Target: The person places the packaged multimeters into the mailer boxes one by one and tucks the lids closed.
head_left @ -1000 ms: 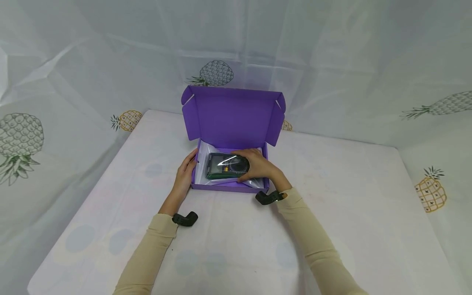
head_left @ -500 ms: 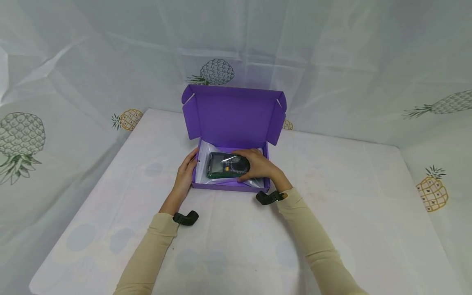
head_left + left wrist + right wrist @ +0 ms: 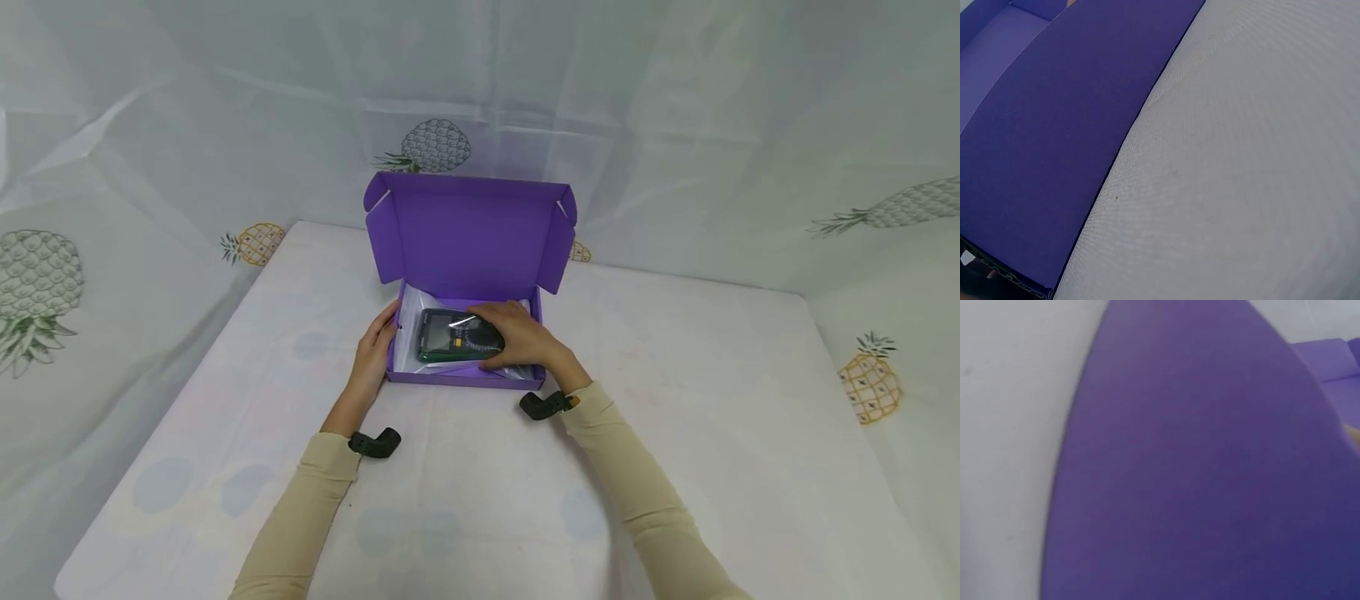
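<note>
A purple cardboard box (image 3: 461,382) sits on the table with its lid (image 3: 472,237) raised at the back. Inside, a dark green multimeter (image 3: 442,333) in shiny clear plastic lies over white plastic packaging (image 3: 408,333). My right hand (image 3: 521,337) grips the multimeter's right end, thumb at the near side and fingers at the far side, hiding part of its dial. Along the box's left wall rests my left hand (image 3: 371,358), its fingers extended against the outside. Both wrist views are mostly filled by the box's purple front wall (image 3: 1072,125).
The white tablecloth (image 3: 465,475) spreads around the box on all sides. Behind the table hangs a pale curtain (image 3: 675,125) printed with pineapples. Each wrist carries a black band with a camera, the left one (image 3: 375,443) lying low near the cloth.
The bright reflection on the multimeter's plastic has shrunk. Both hands keep their places at the box and the multimeter; the head view has shifted slightly.
</note>
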### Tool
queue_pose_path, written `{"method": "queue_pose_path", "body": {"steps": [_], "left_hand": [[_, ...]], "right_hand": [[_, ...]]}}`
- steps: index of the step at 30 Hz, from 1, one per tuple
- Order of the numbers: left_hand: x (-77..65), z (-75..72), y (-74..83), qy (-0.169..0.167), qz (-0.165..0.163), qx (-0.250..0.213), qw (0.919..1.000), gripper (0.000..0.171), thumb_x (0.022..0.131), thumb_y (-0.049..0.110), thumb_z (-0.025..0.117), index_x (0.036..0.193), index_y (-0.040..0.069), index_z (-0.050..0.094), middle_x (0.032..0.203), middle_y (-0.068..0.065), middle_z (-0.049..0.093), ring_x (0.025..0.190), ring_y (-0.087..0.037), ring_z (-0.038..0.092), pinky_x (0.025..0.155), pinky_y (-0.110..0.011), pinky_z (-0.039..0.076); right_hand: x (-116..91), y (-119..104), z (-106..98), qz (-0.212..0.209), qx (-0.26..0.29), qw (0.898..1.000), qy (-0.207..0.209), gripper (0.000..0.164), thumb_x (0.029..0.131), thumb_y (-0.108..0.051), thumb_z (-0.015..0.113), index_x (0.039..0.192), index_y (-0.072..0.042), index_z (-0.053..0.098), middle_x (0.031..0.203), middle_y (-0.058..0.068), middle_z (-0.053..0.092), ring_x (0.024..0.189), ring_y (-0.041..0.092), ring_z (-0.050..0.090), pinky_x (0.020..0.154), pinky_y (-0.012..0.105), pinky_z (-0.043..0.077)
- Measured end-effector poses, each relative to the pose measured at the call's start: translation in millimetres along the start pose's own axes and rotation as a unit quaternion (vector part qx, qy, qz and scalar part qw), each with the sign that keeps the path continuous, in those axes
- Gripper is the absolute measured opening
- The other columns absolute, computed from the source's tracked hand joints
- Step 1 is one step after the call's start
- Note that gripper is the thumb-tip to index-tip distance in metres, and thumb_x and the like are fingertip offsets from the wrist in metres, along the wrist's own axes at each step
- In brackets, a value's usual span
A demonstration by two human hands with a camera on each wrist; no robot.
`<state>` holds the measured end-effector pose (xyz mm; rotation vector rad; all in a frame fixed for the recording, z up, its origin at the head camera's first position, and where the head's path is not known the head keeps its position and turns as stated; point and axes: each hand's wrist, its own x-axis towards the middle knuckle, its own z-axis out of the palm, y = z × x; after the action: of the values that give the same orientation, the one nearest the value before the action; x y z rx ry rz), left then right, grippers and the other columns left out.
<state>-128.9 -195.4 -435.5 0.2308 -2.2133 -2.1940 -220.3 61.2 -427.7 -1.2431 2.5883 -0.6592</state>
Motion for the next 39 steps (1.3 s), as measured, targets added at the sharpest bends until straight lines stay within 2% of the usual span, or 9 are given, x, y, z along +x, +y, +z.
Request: {"method": "queue_pose_path", "body": {"steps": [6,14,19,24,27,30,34,37,39], "left_hand": [[-2.9,-1.2,2.9,-0.003,0.005,-0.004,1.0,0.045,0.105,0.01,0.037,0.15,0.005,0.036,0.157,-0.01,0.032,0.146,-0.023,0.025,0.12,-0.034,0.019],[11.8,-6.3,-25.8,-0.002,-0.006,-0.036,0.9993,0.042,0.105,0.012,0.04,0.147,0.009,0.044,0.156,-0.003,0.035,0.146,-0.016,0.024,0.12,-0.031,0.017],[15.5,-7.5,-30.7,-0.002,-0.009,-0.065,0.9978,0.039,0.104,0.012,0.044,0.141,0.005,0.051,0.156,0.0,0.036,0.146,-0.012,0.023,0.12,-0.028,0.017],[17.1,-8.7,-27.2,0.005,0.007,-0.061,0.9981,0.039,0.103,0.01,0.047,0.141,0.002,0.05,0.154,-0.006,0.039,0.144,-0.015,0.029,0.118,-0.029,0.023],[17.5,-10.2,-23.8,0.011,0.012,-0.07,0.9974,0.044,0.102,0.007,0.047,0.145,0.002,0.043,0.152,-0.011,0.041,0.141,-0.019,0.035,0.115,-0.029,0.029],[18.9,-11.9,-19.7,0.011,-0.001,-0.086,0.9962,0.051,0.103,0.009,0.045,0.152,0.007,0.03,0.152,-0.013,0.04,0.137,-0.021,0.039,0.109,-0.025,0.036],[21.2,-15.0,-12.7,0.0,-0.036,-0.097,0.9947,0.059,0.105,0.021,0.041,0.157,0.019,0.013,0.156,-0.011,0.033,0.136,-0.024,0.041,0.102,-0.021,0.04],[21.6,-17.3,-8.7,-0.003,-0.049,-0.1,0.9937,0.061,0.105,0.03,0.039,0.158,0.024,0.008,0.159,-0.01,0.028,0.137,-0.028,0.04,0.105,-0.026,0.04],[20.0,-18.7,-7.8,-0.004,-0.049,-0.101,0.9937,0.062,0.105,0.032,0.038,0.158,0.024,0.006,0.16,-0.01,0.024,0.14,-0.03,0.037,0.111,-0.032,0.037]], "right_hand": [[-1.0,-3.6,5.2,0.019,-0.049,0.999,-0.002,0.094,0.073,-0.04,0.084,0.15,-0.012,0.038,0.148,0.013,0.044,0.138,0.03,0.037,0.12,0.05,0.017],[-5.0,-6.1,9.9,0.016,-0.096,0.995,0.006,0.098,0.074,-0.05,0.08,0.151,-0.008,0.036,0.15,0.013,0.041,0.139,0.031,0.035,0.119,0.053,0.016],[-5.2,-9.4,9.9,0.026,-0.112,0.993,0.001,0.106,0.076,-0.065,0.071,0.154,-0.006,0.028,0.157,0.011,0.031,0.145,0.03,0.025,0.12,0.056,0.008],[-3.3,-8.1,8.1,0.027,-0.065,0.997,0.027,0.098,0.081,-0.061,0.069,0.154,-0.011,0.029,0.159,0.008,0.029,0.147,0.027,0.022,0.121,0.052,0.003],[-3.1,-7.3,6.8,0.021,-0.033,0.998,0.042,0.091,0.083,-0.056,0.068,0.153,-0.012,0.032,0.158,0.007,0.03,0.148,0.027,0.021,0.122,0.049,0.002],[-3.5,-5.9,5.7,0.016,-0.015,0.998,0.059,0.086,0.084,-0.052,0.07,0.152,-0.012,0.036,0.157,0.008,0.032,0.147,0.027,0.023,0.122,0.048,0.004],[-3.9,-2.7,4.9,0.007,-0.002,0.997,0.079,0.081,0.083,-0.048,0.072,0.149,-0.011,0.042,0.155,0.009,0.036,0.145,0.027,0.027,0.122,0.049,0.008],[-4.6,-0.9,4.8,-0.004,0.054,0.993,0.103,0.073,0.085,-0.04,0.073,0.146,-0.009,0.045,0.154,0.009,0.038,0.144,0.028,0.029,0.12,0.051,0.015],[-6.0,0.3,6.0,-0.019,0.121,0.984,0.133,0.064,0.088,-0.031,0.071,0.142,-0.005,0.049,0.152,0.011,0.04,0.142,0.028,0.032,0.118,0.052,0.022]]}}
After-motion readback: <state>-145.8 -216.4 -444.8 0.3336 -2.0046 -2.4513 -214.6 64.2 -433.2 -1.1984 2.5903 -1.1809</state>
